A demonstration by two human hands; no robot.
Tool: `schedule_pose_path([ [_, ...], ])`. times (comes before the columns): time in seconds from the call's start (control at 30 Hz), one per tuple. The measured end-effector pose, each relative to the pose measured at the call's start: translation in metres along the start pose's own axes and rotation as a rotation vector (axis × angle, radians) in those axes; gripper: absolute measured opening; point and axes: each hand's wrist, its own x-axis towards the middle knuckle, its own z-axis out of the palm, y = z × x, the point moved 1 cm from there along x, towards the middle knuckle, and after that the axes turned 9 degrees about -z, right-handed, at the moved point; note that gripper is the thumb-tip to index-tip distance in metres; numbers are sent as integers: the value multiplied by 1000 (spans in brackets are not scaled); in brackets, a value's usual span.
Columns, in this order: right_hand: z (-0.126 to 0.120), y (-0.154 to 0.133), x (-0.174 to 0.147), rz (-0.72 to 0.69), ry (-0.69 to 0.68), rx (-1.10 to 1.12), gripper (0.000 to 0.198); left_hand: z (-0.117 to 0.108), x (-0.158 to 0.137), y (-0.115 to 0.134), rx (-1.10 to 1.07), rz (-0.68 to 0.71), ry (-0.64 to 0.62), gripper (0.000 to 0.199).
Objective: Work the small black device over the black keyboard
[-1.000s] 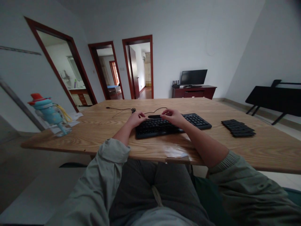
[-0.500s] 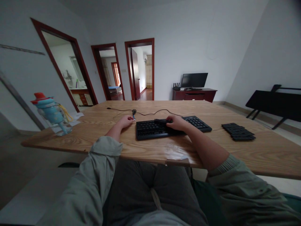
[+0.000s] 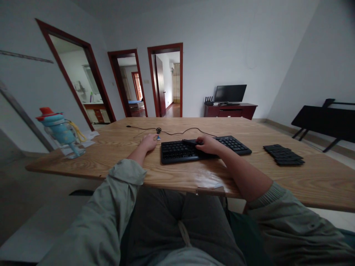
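A black keyboard [image 3: 177, 155] lies on the wooden table [image 3: 177, 177] in front of me. Over its middle, my right hand [image 3: 208, 145] is closed on a slim black bar [image 3: 189, 142], whose free end points left across the keys. My left hand [image 3: 149, 142] rests on the table just left of the keyboard, fingers curled and their tips partly hidden. Beside those fingers is a small blue and white piece [image 3: 158, 137], too small to name. Behind it runs the thin black cable [image 3: 191, 129], bunched in a knot.
Flat black pieces [image 3: 283, 154] lie in an overlapping pile to the right. At the left edge stands a blue cup with a red hat-shaped top [image 3: 59, 127], with white papers [image 3: 93, 136] beside it. A screen [image 3: 230, 94] stands on a far cabinet.
My left hand has curled in a little, and more of the blue and white piece shows beside it. My right hand and the slim black bar have barely moved.
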Motion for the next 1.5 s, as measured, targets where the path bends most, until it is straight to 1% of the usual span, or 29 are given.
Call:
schedule_pose_path([
  [0.07,0,0,0,5,-1,3,29,0,-3,3,76,-33,-17,45],
  [0.2,-1,-1,-1,16,-6,8,29,-1,-5,7,147,-120,-66,37],
  [0.37,-2,-2,-1,28,-3,9,31,-8,-4,4,158,-217,-6,27],
  [0.53,-1,-1,-1,36,-3,14,31,-11,-5,1,161,-218,1,28],
  [0.7,-2,-3,-2,18,-2,18,30,-6,-5,-2,34,-181,36,19],
  [0.83,-4,-5,-2,37,-11,19,31,-6,-5,-2,-123,-139,132,30],
  [0.93,-4,-6,-2,44,-19,18,31,-9,-4,1,-260,-80,219,38],
  [1.1,-4,-5,-1,35,-20,29,29,-18,-4,8,-478,23,353,39],
  [1.23,-3,-4,-1,43,-14,34,28,-23,-6,11,-538,88,457,41],
  [1.4,-3,-5,-2,46,-8,37,29,-27,-7,11,-534,98,509,41],
  [1.5,-4,-6,-2,46,-12,29,28,-30,-7,11,-511,106,584,45],
])
